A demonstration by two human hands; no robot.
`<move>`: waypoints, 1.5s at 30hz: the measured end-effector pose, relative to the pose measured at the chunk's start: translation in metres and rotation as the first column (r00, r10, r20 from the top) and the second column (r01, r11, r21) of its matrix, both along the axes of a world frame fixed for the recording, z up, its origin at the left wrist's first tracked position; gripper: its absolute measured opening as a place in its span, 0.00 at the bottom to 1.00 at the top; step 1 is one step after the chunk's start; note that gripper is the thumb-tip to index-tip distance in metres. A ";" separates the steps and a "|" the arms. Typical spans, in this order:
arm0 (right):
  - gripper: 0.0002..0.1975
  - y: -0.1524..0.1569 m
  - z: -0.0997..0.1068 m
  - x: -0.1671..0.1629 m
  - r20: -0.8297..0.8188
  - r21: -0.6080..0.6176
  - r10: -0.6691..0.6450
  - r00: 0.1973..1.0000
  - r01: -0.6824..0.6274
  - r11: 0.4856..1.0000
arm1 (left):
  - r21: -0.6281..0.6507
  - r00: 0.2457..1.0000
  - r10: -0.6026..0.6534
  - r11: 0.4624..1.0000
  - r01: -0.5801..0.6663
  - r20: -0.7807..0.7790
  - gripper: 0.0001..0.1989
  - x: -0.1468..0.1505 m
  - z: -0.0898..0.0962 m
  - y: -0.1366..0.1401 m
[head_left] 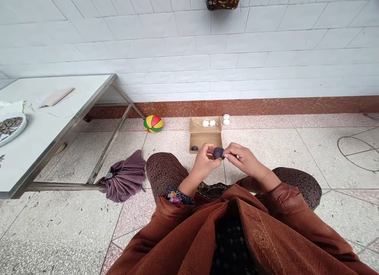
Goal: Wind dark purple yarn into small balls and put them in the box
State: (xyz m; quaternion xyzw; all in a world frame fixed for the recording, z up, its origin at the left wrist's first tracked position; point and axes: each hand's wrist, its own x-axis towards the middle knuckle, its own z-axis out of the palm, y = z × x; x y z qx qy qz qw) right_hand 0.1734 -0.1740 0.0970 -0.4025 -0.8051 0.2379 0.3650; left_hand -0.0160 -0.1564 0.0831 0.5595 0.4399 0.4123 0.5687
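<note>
A dark purple-grey ball of yarn (218, 152) is held in front of me by my left hand (205, 162), whose fingers and thumb wrap its left side. At the ball's right side, my right hand (241, 159) pinches what looks like the yarn's end between thumb and fingertips. Just beyond my hands an open cardboard box (204, 140) lies on the floor. A small dark yarn ball (194, 148) sits in its near part, at the left. Two white yarn balls (209, 123) with a loose strand rest in the lid part, and more white balls (226, 119) stand right of the box.
A multicoloured ball (153, 123) lies by the table leg. To the left stands a metal-framed table (68, 105) bearing a plate (22, 127) and a cloth. A folded purple umbrella (126, 176) leans near its lower bar. On the right is a wire ring (359, 152).
</note>
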 end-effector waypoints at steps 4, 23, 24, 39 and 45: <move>0.12 0.021 -0.006 0.005 -0.060 -0.007 -0.066 0.996 0.066 0.998 | -0.020 0.988 -0.146 0.989 0.148 0.055 0.19 0.001 0.004 -0.005; 0.13 -0.005 0.002 -0.003 -0.074 -0.017 -0.036 0.997 0.035 0.999 | -0.006 0.994 0.077 0.997 -0.077 0.078 0.22 -0.003 -0.015 0.005; 0.12 0.003 0.005 0.000 -0.089 0.008 -0.072 0.993 0.073 0.997 | 0.012 0.998 0.027 1.000 -0.028 0.060 0.21 -0.002 -0.013 0.003; 0.13 -0.004 -0.058 -0.032 0.007 -0.116 0.038 0.999 -0.037 0.993 | -0.118 0.946 0.247 0.967 -0.226 0.211 0.23 -0.014 -0.045 0.021; 0.12 0.028 -0.021 -0.015 -0.010 -0.017 0.000 1.000 -0.001 1.000 | -0.024 0.993 -0.039 0.999 0.042 0.115 0.22 -0.015 -0.041 0.018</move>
